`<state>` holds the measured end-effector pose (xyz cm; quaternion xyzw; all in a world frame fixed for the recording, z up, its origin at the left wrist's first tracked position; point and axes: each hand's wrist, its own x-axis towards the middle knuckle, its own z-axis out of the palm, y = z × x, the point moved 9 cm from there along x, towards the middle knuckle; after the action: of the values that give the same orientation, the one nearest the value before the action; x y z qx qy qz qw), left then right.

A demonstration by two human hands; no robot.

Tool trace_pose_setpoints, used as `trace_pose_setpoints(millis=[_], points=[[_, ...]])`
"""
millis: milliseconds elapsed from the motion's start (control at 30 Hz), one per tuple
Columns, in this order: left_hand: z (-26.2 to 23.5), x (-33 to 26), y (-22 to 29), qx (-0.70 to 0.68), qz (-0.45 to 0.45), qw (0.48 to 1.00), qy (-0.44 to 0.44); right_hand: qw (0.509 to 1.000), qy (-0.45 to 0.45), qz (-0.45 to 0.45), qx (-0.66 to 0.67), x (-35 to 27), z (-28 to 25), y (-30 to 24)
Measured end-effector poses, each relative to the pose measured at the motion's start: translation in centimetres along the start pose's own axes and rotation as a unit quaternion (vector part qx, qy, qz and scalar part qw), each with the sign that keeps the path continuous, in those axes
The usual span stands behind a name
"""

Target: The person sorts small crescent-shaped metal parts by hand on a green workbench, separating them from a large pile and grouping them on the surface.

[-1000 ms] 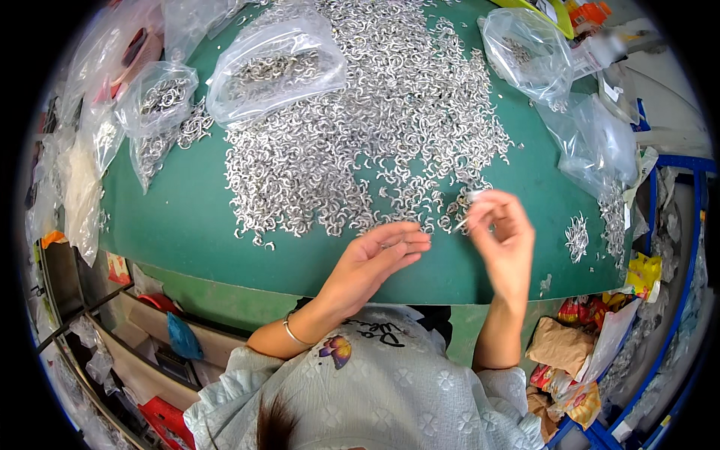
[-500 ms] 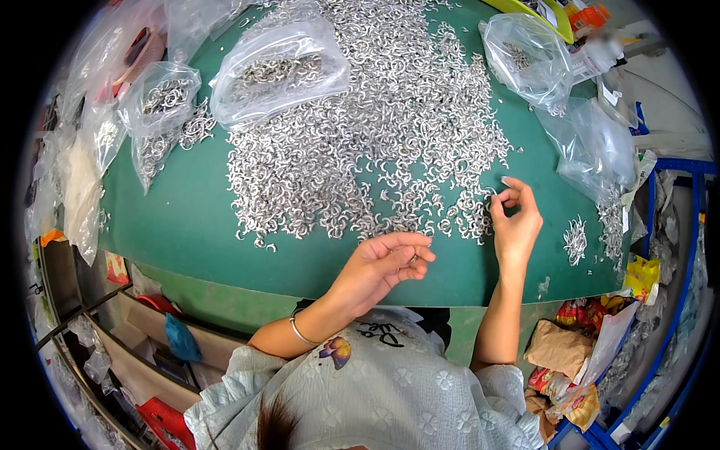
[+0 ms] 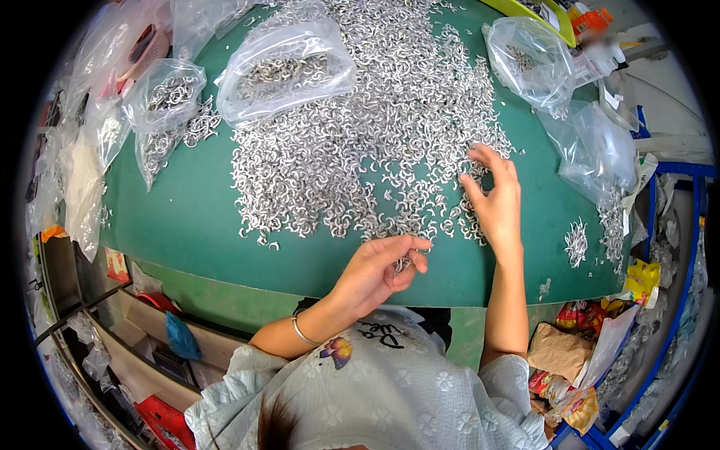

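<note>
A broad spread of small, curved silver metal pieces point(image 3: 300, 172) covers the middle of the green table point(image 3: 180, 225). At its near edge my left hand point(image 3: 375, 274) is curled, palm partly up, around several of these curved pieces point(image 3: 403, 264); thumb and forefinger come together near the tips. My right hand point(image 3: 496, 206) hovers over the right edge of the spread. Its thumb and fingers are apart, with no piece visible between them. A small separate heap of curved pieces point(image 3: 576, 244) lies to the right of that hand.
Clear plastic bags with metal pieces stand at the back middle point(image 3: 289, 75), left point(image 3: 165, 112) and right point(image 3: 529, 64). More pieces lie by the right table edge point(image 3: 611, 232). A yellow-green tray point(image 3: 529, 11) sits at the far right. Blue metal racking point(image 3: 667, 292) stands beside the table.
My right hand has moved left over the spread, and its fingers have gone from nearly pinched to apart. My left fingers have shifted slightly, showing more of the pieces in them.
</note>
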<state>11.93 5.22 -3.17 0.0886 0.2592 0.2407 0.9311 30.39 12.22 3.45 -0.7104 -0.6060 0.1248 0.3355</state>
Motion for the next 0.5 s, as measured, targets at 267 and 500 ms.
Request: trace_pose_setpoints(millis=[267,500], points=[[0.0,0.1,0.1,0.019,0.018,1.000,0.003,0.991,0.028,0.055,0.117,-1.5,-0.7,1.0],[0.1,0.1,0.4,0.042,0.053,0.997,0.037,0.967,0.059,0.089,0.232,-3.3,-1.7,0.0]])
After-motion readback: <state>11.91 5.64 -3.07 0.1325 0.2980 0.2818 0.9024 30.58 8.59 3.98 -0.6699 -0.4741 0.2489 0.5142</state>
